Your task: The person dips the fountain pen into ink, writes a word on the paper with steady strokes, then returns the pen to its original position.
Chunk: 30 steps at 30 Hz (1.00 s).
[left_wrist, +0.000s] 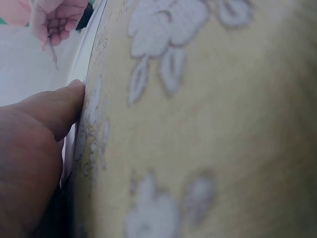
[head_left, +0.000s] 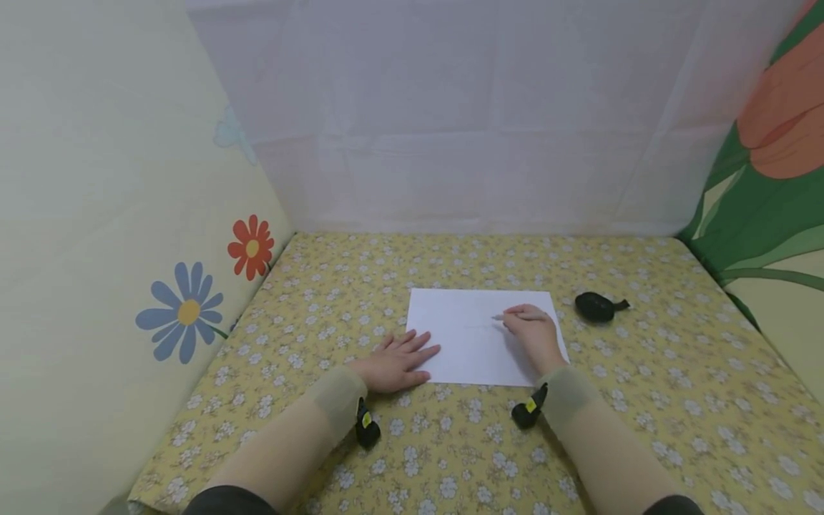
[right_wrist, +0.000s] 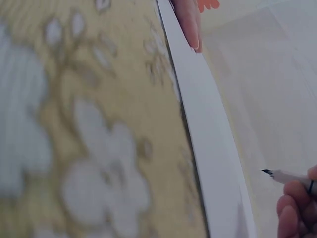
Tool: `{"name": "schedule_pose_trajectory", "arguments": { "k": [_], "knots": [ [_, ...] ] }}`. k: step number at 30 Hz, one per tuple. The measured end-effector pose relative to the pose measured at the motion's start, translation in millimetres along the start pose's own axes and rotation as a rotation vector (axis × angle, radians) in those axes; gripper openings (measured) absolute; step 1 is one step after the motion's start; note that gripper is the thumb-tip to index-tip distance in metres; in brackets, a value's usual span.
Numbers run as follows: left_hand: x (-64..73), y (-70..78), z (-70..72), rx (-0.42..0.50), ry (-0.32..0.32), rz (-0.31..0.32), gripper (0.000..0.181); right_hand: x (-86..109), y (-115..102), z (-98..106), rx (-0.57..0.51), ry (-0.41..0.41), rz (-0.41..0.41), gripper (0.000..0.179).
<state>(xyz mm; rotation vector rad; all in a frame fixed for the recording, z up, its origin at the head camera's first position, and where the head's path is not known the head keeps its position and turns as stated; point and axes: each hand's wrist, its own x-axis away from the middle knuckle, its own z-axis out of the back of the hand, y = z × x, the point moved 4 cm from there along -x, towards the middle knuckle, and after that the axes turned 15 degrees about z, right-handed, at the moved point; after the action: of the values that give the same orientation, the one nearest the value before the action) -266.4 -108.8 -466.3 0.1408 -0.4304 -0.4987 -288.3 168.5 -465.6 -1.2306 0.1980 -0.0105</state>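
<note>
A white sheet of paper (head_left: 476, 357) lies on the table, with a faint thin line on it. My left hand (head_left: 400, 363) rests with spread fingers on the sheet's left edge; the left wrist view shows its thumb (left_wrist: 59, 106) at the near edge. Over the right half of the sheet, my right hand (head_left: 533, 334) pinches a slim pale pen (head_left: 524, 315) that points left. The right wrist view shows the pen's dark tip (right_wrist: 267, 172) standing off the paper. Part of the pen is hidden by the fingers.
The table wears a yellow flowered cloth (head_left: 322, 300). Right of the paper lies a black rounded thing (head_left: 595, 307) with a narrow neck. A white sheet-like backdrop (head_left: 450, 143) hangs behind, and flower-printed walls flank both sides.
</note>
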Motion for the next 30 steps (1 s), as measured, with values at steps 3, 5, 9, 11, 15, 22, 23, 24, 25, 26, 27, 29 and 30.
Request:
{"name": "schedule_pose_trajectory", "arguments": {
  "k": [3,5,9,11,15,22,23,24,25,26,27,29,30],
  "knots": [
    [1.0,-0.2,0.9,-0.001,0.001,0.004,0.061,0.6,-2.4,-5.1,-0.073,0.019,0.025,0.026],
    [1.4,-0.2,1.2,-0.001,0.000,0.005,0.061,1.1,-3.8,-9.0,-0.084,0.032,0.042,0.027],
    [1.6,-0.3,1.3,0.000,0.002,0.003,0.061,2.5,-4.0,-17.3,-0.096,0.040,0.037,0.026],
    [1.7,-0.3,1.3,-0.002,0.002,0.003,0.061,2.3,-2.9,-20.8,-0.092,0.037,0.031,0.025],
    [2.2,-0.1,1.4,-0.010,0.001,0.008,0.061,0.2,-0.4,-27.0,-0.066,0.045,0.011,0.022],
    [3.1,1.4,1.9,-0.009,-0.002,0.013,0.061,-6.9,1.3,-32.8,-0.019,0.067,0.005,0.022],
    [3.2,1.7,2.0,-0.011,-0.003,0.012,0.061,-8.1,1.3,-33.1,-0.013,0.071,0.008,0.021],
    [3.2,1.9,2.0,-0.012,-0.003,0.013,0.061,-9.2,1.4,-33.6,-0.010,0.075,0.011,0.021],
    [3.3,2.2,2.1,-0.015,-0.003,0.013,0.061,-10.2,1.2,-33.8,-0.005,0.077,0.018,0.022],
    [3.1,2.5,2.2,-0.017,-0.001,0.013,0.061,-11.2,1.0,-34.0,-0.002,0.079,0.022,0.022],
    [3.2,2.8,2.3,-0.016,0.000,0.013,0.061,-11.9,0.7,-34.2,0.002,0.082,0.025,0.022],
    [3.4,3.8,2.7,-0.018,0.003,0.010,0.061,-12.9,-0.1,-34.3,-0.001,0.087,0.027,0.022],
    [3.5,4.4,3.0,-0.018,0.006,0.006,0.061,-13.4,-0.5,-34.2,-0.002,0.088,0.027,0.023]
  ]
}}
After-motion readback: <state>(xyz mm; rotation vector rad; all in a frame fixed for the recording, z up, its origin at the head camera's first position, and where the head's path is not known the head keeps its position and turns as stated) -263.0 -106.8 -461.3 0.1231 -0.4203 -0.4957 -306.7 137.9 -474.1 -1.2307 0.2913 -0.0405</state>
